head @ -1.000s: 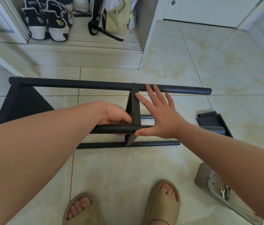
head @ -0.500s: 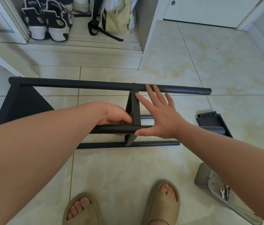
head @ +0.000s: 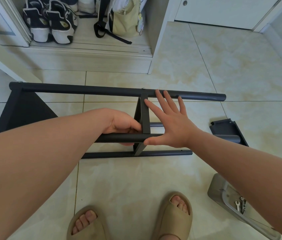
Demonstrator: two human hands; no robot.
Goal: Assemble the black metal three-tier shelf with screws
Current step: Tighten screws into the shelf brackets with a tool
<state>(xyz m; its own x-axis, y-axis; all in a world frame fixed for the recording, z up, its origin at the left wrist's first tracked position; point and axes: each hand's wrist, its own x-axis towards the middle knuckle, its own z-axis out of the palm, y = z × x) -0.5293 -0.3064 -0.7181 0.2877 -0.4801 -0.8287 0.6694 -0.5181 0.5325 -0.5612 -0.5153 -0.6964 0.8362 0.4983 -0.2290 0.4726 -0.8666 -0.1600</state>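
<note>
One grey plastic tray (head: 217, 189): lower right, small silver wrench (head: 237, 204) inside, other bits too tiny to make out
Black metal shelf frame (head: 84, 90): lying sideways on beige tile floor (head: 206, 66), near left corner hidden
Left hand (head: 124, 123): curled round near black tube (head: 119, 138), fingertips hidden
Right hand (head: 169, 125): flat, fingers spread, beside upright strut (head: 144, 108)
Loose black panel (head: 223, 127): just right of frame, partly hidden
Open white closet (head: 159, 32): dark sneakers (head: 50, 23), pale green bag (head: 124, 19)

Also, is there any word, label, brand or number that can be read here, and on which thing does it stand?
No text can be read.
On the sneakers: round heel emblems, too small to read.
On the charm of the yellow-green bag: blurred, no letters legible.
On the black shelf frame: no label visible.
</note>
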